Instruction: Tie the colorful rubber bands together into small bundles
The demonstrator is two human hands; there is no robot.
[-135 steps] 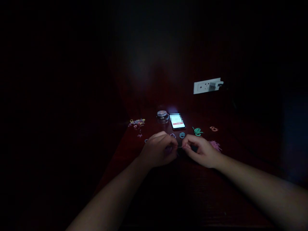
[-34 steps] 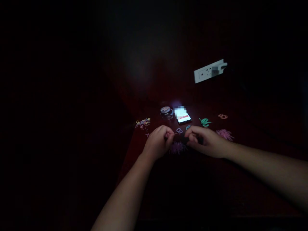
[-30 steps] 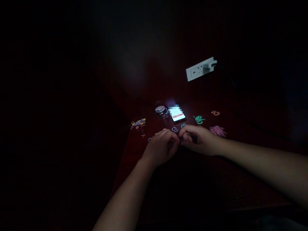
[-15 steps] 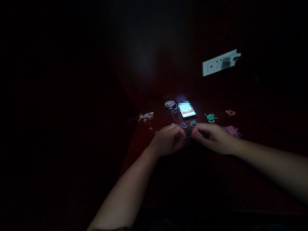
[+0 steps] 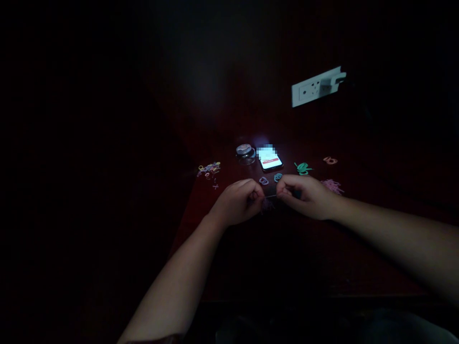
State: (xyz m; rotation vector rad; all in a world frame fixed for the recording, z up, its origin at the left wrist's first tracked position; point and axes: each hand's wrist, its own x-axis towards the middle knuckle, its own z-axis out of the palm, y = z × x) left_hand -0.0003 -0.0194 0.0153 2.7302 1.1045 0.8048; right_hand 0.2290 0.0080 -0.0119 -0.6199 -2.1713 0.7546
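My left hand (image 5: 239,203) and my right hand (image 5: 307,197) are raised over a dark red table, fingertips pinched. A thin pale rubber band (image 5: 270,196) is drawn taut between the two pinches. Just beyond the fingers lie small groups of purple rubber bands (image 5: 264,181) and blue rubber bands (image 5: 278,177). A dim purplish pile (image 5: 267,205) shows below the band. Right of my right hand is a heap of pink rubber bands (image 5: 333,186); green rubber bands (image 5: 303,168) sit behind it.
A lit phone (image 5: 270,160) lies beyond the hands, next to a clear lidded jar (image 5: 245,155). Mixed coloured bands (image 5: 210,168) are scattered at left, and orange bands (image 5: 330,160) at right. A socket strip (image 5: 315,88) with a plug is at the back. Surroundings are very dark.
My fingertips have moved slightly apart, so more of the rubber band shows between them. The whole view has shifted, with things appearing further left and a little higher.
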